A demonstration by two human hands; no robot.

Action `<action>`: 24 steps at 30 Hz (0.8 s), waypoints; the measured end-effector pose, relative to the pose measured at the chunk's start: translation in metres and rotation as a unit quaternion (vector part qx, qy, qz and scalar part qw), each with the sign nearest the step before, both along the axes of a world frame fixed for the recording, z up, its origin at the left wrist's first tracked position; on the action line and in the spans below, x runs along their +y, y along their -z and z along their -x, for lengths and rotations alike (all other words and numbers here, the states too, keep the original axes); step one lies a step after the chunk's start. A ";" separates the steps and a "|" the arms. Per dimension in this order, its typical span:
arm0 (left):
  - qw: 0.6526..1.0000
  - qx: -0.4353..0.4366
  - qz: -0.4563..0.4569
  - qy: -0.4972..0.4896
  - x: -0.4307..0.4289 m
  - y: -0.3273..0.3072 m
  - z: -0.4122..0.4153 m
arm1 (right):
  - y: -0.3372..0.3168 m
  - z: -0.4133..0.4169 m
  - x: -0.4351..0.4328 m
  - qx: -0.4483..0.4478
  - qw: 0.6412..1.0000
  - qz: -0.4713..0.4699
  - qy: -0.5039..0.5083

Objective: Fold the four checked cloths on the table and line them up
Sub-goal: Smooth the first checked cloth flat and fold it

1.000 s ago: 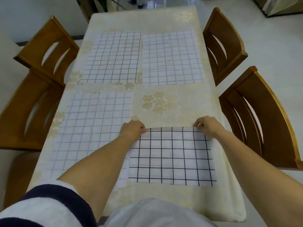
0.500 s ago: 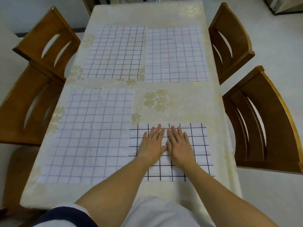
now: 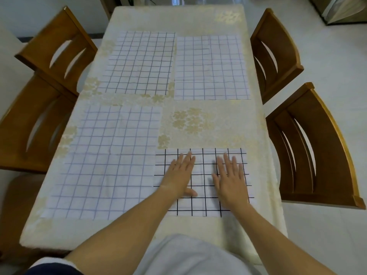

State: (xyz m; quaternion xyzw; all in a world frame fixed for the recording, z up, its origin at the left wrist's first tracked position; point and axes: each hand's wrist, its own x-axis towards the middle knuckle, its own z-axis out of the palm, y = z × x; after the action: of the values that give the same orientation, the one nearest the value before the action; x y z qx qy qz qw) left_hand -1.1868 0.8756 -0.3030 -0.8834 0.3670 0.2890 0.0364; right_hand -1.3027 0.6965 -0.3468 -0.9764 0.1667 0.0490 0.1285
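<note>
Four white checked cloths lie on the table (image 3: 200,124). The near right cloth (image 3: 204,169) is folded in half and shows bold black lines. My left hand (image 3: 181,173) and my right hand (image 3: 231,176) rest flat on it, palms down, fingers spread, a little apart from each other. The near left cloth (image 3: 107,161) lies unfolded with faint lines. The far left cloth (image 3: 138,62) and the far right cloth (image 3: 211,67) lie flat side by side at the back.
A cream floral tablecloth covers the table. Two wooden chairs (image 3: 49,80) stand on the left and two wooden chairs (image 3: 309,139) on the right, close to the table edges. Bare tablecloth shows between the far right cloth and the folded one.
My hands let go of the folded cloth's far edge, came together flat on its middle, and have now slid apart across it.
</note>
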 end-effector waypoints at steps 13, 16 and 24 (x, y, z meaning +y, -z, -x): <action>1.000 0.008 -0.024 -0.016 -0.026 -0.011 0.006 | -0.037 0.014 -0.038 -0.011 0.964 -0.080 0.255; 0.999 0.020 -0.041 -0.019 -0.034 -0.011 0.005 | -0.040 0.003 -0.052 -0.002 0.929 -0.182 0.323; 0.997 0.030 -0.059 -0.035 -0.036 -0.009 0.001 | -0.050 0.000 -0.077 0.074 0.864 -0.361 0.343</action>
State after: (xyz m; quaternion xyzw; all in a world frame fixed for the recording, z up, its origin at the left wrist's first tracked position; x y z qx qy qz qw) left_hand -1.1876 0.8394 -0.2942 -0.8828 0.3192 0.3379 0.0678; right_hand -1.3023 0.6198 -0.2968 -0.7366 0.4705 0.1308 0.4679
